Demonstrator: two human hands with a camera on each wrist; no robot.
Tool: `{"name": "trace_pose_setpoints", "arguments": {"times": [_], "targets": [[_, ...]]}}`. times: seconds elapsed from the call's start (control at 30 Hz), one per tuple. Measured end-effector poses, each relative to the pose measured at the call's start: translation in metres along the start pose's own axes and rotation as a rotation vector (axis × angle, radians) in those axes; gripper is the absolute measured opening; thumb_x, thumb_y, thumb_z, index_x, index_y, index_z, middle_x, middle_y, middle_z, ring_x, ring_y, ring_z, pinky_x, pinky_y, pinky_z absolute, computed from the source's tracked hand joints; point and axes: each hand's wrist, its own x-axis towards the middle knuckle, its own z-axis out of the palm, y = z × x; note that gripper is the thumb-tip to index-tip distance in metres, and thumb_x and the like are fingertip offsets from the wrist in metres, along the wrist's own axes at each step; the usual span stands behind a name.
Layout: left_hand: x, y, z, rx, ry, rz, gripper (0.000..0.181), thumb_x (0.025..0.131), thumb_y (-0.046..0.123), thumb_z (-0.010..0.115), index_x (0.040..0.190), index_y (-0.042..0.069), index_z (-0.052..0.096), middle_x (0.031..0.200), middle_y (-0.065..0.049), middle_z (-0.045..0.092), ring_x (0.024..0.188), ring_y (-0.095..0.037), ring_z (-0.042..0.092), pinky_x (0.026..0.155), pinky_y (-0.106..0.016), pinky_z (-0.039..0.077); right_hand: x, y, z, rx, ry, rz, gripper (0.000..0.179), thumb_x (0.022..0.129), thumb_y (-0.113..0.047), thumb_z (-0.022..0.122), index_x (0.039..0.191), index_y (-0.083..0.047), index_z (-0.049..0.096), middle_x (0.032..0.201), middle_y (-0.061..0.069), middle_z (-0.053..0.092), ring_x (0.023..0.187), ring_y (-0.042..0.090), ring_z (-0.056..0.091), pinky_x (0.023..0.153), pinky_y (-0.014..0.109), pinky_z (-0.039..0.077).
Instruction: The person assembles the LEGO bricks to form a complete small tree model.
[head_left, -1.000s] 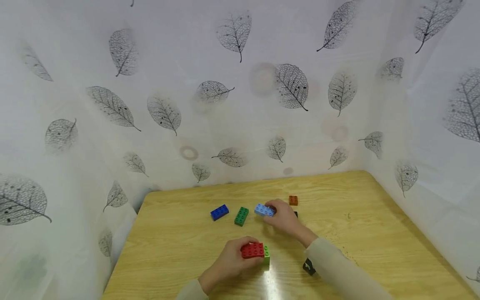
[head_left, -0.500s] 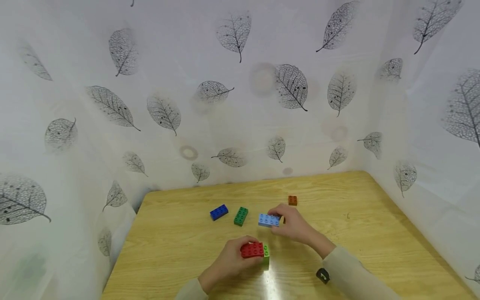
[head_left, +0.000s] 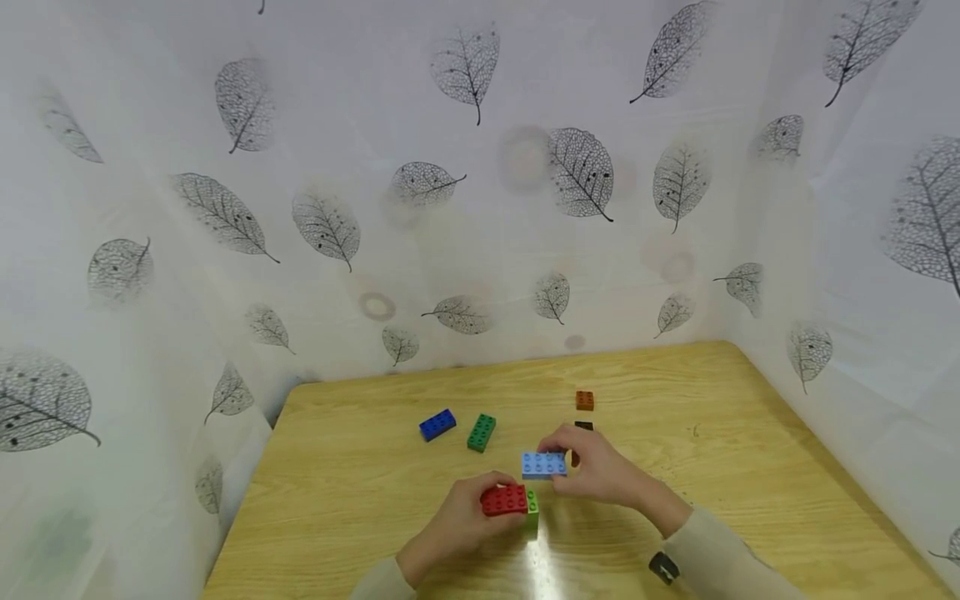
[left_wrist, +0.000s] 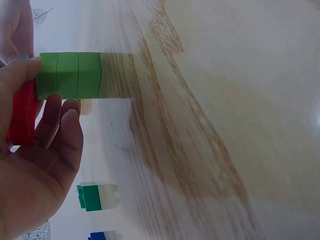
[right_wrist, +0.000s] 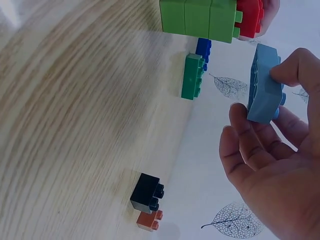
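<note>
A light blue toy brick (head_left: 543,465) is pinched between thumb and fingers of my right hand (head_left: 592,468), raised off the table just behind the green stack. My left hand (head_left: 463,512) grips a red brick (head_left: 504,500), which sits on top of a stack of light green bricks (left_wrist: 70,75) standing on the table. The red brick leaves some light green studs bare on its right side. In the right wrist view the light blue brick (right_wrist: 266,85) is tilted, its hollow underside turned toward the stack, with a gap between them.
Behind the hands lie a blue brick (head_left: 437,425) and a green brick (head_left: 482,433). A small orange-brown brick (head_left: 585,401) and a black brick (right_wrist: 146,192) lie farther right, the black one partly hidden by my right hand in the head view. A leaf-patterned curtain (head_left: 480,250) surrounds the wooden table.
My right hand has lifted the light blue brick and brought it nearer and slightly right, toward the stack. The left hand has stayed in place on the red brick.
</note>
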Motion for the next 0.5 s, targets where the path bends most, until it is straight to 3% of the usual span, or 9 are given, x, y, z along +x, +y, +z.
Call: {"name": "trace_pose_setpoints", "arguments": {"times": [0.33, 0.5], "targets": [[-0.001, 0.001, 0.000, -0.013, 0.003, 0.002, 0.041, 0.092, 0.040, 0.083, 0.127, 0.020, 0.071, 0.114, 0.000, 0.073, 0.089, -0.001, 0.060, 0.074, -0.021, 0.050, -0.009, 0.000, 0.003, 0.049, -0.042, -0.027, 0.039, 0.084, -0.009, 0.076, 0.119, -0.025, 0.071, 0.110, -0.009, 0.066, 0.089, 0.004, 0.055, 0.073, 0.025, 0.050], [-0.001, 0.003, -0.001, -0.025, -0.013, -0.034, 0.041, 0.093, 0.041, 0.081, 0.127, 0.022, 0.070, 0.114, 0.002, 0.072, 0.089, -0.002, 0.060, 0.074, -0.022, 0.050, -0.014, -0.001, 0.004, 0.066, -0.052, -0.015, 0.038, 0.084, -0.011, 0.077, 0.118, -0.026, 0.072, 0.108, -0.009, 0.066, 0.088, 0.004, 0.054, 0.072, 0.025, 0.049]]}}
